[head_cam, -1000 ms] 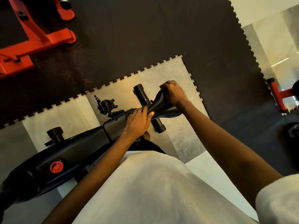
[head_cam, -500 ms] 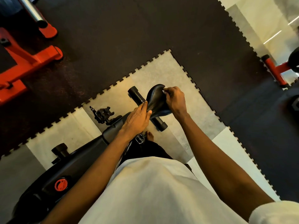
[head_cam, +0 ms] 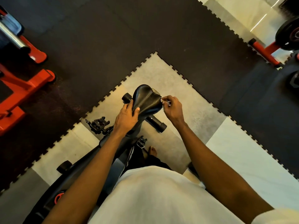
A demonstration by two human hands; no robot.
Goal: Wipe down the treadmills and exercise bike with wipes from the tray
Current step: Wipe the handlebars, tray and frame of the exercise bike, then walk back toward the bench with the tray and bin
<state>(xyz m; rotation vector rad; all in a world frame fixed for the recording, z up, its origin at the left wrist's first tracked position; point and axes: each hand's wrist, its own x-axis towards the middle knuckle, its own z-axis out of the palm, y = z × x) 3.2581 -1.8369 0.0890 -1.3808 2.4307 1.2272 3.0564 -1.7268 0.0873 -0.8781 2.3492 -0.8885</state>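
Below you, on the pale mat (head_cam: 161, 73), stands the bike (head_cam: 64, 183), and its saddle (head_cam: 145, 101) is the part under work. Your left hand (head_cam: 126, 118) grasps the narrow end of the saddle, fingers curled under it and thumb on top. Your right hand (head_cam: 174, 109) pinches a small pale scrap (head_cam: 165, 101) against the wide rear edge. Probably it is the wipe, but it is too small to tell. So little material can slip out of the pinch, and then bare fingers rub the saddle and clean nothing. The part covered by the left hand may be missed unless you shift that hand. Your bare foot (head_cam: 152, 151) is just beside a pedal (head_cam: 141, 143); a step forward could hit it.
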